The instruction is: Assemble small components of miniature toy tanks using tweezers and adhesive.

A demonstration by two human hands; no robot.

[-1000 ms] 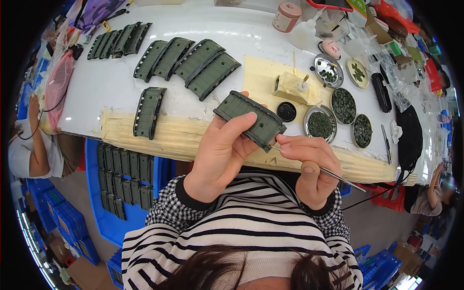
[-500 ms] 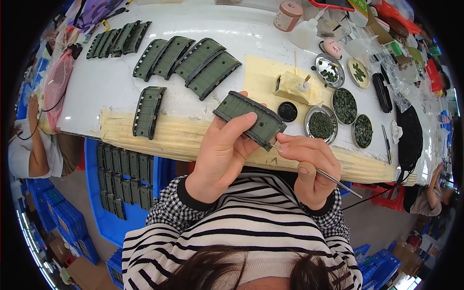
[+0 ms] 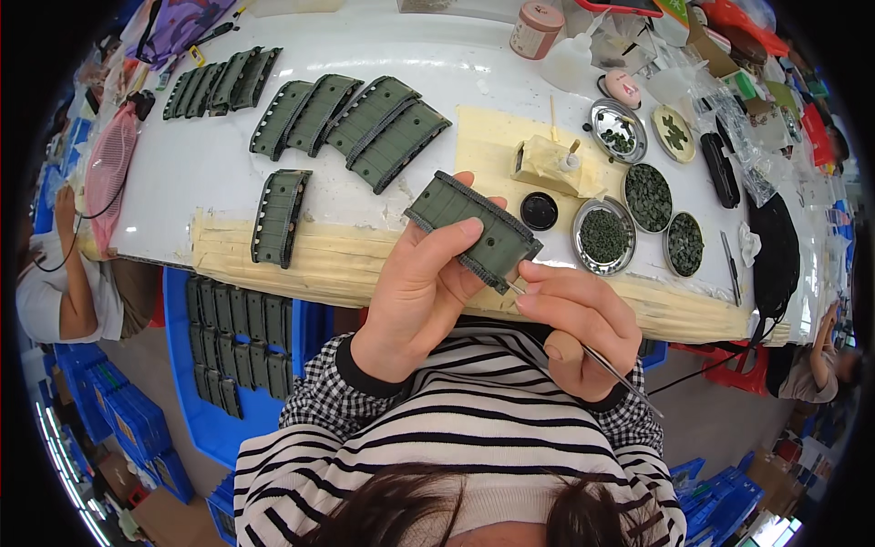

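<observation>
A curved dark green panel (image 3: pixel 507 239) with dark ridged edges is pinched in my left hand (image 3: pixel 412 296), thumb on its face and fingers behind it. Tilted, it hangs over the table's front edge; a small round hole shows in its surface. My right hand (image 3: pixel 588 324) grips a thin metal tool (image 3: pixel 633 387) like a pen. The tool's tip meets the panel's lower right corner, and my right fingertips are close to that edge. Whether anything small sits at the tip, I cannot make out. One similar panel (image 3: pixel 280 219) lies alone left of my hands.
More green panels (image 3: pixel 387 132) rest farther back. Right of my hands stand round dishes of small green pieces (image 3: pixel 649 198), a black cap (image 3: pixel 539 211) and a taped block (image 3: pixel 556 166) with a bottle. A blue crate (image 3: pixel 182 365) of panels sits below the table, left. People are at both sides.
The tool's back end has swung lower and slightly left in my right hand. The panel has turned a little and stays in my left hand. The whole view has shifted slightly.
</observation>
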